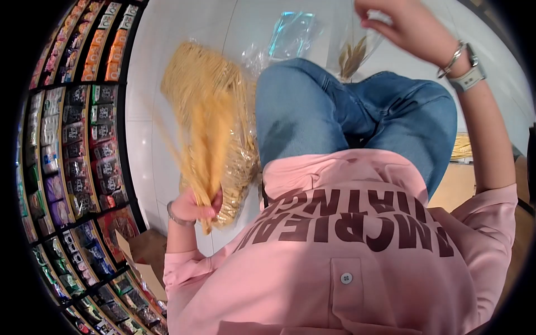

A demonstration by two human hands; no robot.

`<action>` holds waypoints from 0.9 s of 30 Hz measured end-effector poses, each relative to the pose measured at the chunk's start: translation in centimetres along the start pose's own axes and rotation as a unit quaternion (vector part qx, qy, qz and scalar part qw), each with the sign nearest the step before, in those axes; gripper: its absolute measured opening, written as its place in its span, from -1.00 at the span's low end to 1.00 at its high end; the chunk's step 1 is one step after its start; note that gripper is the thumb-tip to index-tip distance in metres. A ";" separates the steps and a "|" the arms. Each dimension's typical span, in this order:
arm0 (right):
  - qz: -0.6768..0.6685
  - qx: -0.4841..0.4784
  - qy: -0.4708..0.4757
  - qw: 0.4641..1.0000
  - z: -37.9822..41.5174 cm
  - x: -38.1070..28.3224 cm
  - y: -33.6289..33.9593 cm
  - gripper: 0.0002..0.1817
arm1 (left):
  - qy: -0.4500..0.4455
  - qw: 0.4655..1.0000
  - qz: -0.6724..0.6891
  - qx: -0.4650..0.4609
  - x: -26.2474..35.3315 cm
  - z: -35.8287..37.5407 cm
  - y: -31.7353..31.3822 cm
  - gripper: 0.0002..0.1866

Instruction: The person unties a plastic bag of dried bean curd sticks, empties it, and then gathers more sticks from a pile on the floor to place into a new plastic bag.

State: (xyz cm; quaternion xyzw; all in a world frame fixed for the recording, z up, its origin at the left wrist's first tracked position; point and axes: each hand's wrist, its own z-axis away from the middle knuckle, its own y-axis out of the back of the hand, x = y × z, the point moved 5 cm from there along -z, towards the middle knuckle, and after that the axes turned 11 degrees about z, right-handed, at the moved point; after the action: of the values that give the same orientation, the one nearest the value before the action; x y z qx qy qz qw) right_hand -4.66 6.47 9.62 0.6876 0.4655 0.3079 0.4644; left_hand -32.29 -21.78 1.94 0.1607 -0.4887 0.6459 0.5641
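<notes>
Pink shirt fabric [357, 268] with dark mirrored lettering is filling the lower part of the view, closest to the lens, and it is hiding the person's torso and much of both arms. Beyond it, blue jeans [335, 111] are covering the bent knees.

At the left side, the left hand [195, 205] is closing its fingers [209, 212] around the stems of a bundle of pale yellow dried stalks [209, 111]. That bundle is fanning up and away from the fingers, partly blurred, and a crinkled clear wrapper [243, 162] is lying against its right side; where the wrapper ends is hard to make out. A bracelet [177, 219] is sitting on the wrist just below those fingers.

At the top right, the right hand [405, 25] is being cut off by the frame edge, so I cannot tell whether its fingers are closed. Just left of and below it, a clear bag [357, 53] with a few brownish stalks inside is hanging, well apart from the big bundle. A watch [468, 75] and bangle are circling that wrist.

Another clear bag [293, 33] is lying on the white floor [184, 33] beyond the knees. Shelves of packets [67, 139] are curving down the left edge, too small to read.
</notes>
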 end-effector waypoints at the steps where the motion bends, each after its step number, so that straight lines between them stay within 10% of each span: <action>1: -0.028 -0.010 -0.020 0.999 0.0 0.0 -0.3 -0.94 | -0.085 0.996 0.007 -0.005 1.8 -2.1 -0.7 -0.59; 7: 0.076 0.083 -0.014 0.993 0.3 -0.1 -1.5 -0.95 | -0.424 0.892 0.051 -0.148 14.7 -11.8 -7.8 -0.79; 12: 0.109 0.147 -0.044 0.982 0.2 -1.9 0.0 -0.96 | -0.588 0.806 0.001 -0.065 22.8 -16.1 -13.3 -0.91; 23: 0.108 0.218 -0.019 0.970 0.3 -1.6 -0.4 -0.88 | -0.569 0.816 0.095 -0.040 23.8 -19.3 -13.8 -0.93; 27: 0.081 0.105 -0.007 0.991 -1.0 1.3 1.3 -0.83 | -0.588 0.802 0.103 -0.016 25.3 -18.9 -11.9 -0.93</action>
State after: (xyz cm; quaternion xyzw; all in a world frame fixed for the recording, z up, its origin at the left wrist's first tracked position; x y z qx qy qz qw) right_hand -4.52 7.85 11.18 0.7703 0.4349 0.2889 0.3661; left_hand -23.15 6.64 17.61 0.4492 -0.7505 0.4740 0.1013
